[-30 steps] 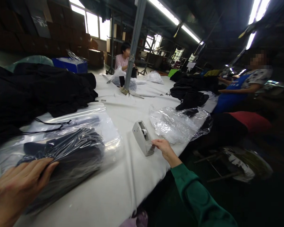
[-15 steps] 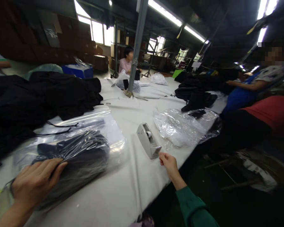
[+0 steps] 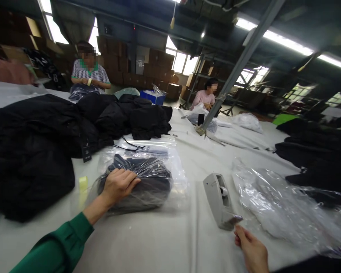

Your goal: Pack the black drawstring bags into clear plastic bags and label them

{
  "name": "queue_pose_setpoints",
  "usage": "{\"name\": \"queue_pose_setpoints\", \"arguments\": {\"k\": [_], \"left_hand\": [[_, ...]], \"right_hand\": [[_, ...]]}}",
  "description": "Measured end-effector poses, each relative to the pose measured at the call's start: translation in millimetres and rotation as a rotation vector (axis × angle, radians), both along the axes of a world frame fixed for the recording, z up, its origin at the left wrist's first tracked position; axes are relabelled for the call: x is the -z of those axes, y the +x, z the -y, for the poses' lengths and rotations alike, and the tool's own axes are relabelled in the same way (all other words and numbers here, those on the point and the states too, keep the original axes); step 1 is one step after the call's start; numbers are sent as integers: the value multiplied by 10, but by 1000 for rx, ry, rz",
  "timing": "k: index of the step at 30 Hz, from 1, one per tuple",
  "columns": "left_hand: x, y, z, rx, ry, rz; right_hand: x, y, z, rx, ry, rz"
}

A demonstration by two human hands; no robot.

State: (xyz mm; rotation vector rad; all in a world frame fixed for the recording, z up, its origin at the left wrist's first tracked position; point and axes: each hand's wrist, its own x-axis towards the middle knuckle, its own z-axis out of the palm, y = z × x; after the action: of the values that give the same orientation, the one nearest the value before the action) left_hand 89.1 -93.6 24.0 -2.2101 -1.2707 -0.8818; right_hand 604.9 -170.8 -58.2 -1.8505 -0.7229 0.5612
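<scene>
My left hand (image 3: 119,185) is closed on the gathered film of a clear plastic bag (image 3: 147,175) with a folded dark garment (image 3: 139,193) inside, lying on the white table. A grey tape dispenser (image 3: 216,201) stands to the right of the bag, a small roll in its slot. Right at its cutter end, my right hand (image 3: 251,244) has thumb and forefinger pinched together on the tape end; the tape itself is barely visible. Under the bag's far side lie more flat clear bags (image 3: 177,167).
Black garments (image 3: 45,129), one with a hang tag (image 3: 86,152), are heaped on the left. Crumpled clear plastic (image 3: 269,204) lies right of the dispenser. A slanted metal post (image 3: 238,68) rises from the table. Two people, one in a striped shirt (image 3: 102,74), sit across.
My view has swung left, so the bag and dispenser appear farther right. Both hands keep their places, the left on the bag film and the right at the dispenser's cutter.
</scene>
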Motion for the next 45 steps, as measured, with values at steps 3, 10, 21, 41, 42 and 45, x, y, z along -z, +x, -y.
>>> {"name": "queue_pose_setpoints", "arguments": {"k": [3, 10, 21, 41, 42, 45], "left_hand": [[13, -10, -8, -14, 6, 10], [2, -25, -4, -10, -38, 15], [-4, -35, 2, -24, -30, 25], [-26, 5, -124, 25, 32, 35], [-26, 8, -111, 28, 24, 35], [-33, 22, -67, 22, -11, 29]], "right_hand": [[72, -15, 95, -18, -59, 121], [-674, -588, 149, -387, -83, 408], [-2183, -2712, -1050, -1823, 283, 1195], [-1991, -3092, -1587, -1530, -53, 1585], [-2027, -3101, -1587, -1525, -77, 1559], [-2065, -3114, -1670, -1540, -152, 1425]]}}
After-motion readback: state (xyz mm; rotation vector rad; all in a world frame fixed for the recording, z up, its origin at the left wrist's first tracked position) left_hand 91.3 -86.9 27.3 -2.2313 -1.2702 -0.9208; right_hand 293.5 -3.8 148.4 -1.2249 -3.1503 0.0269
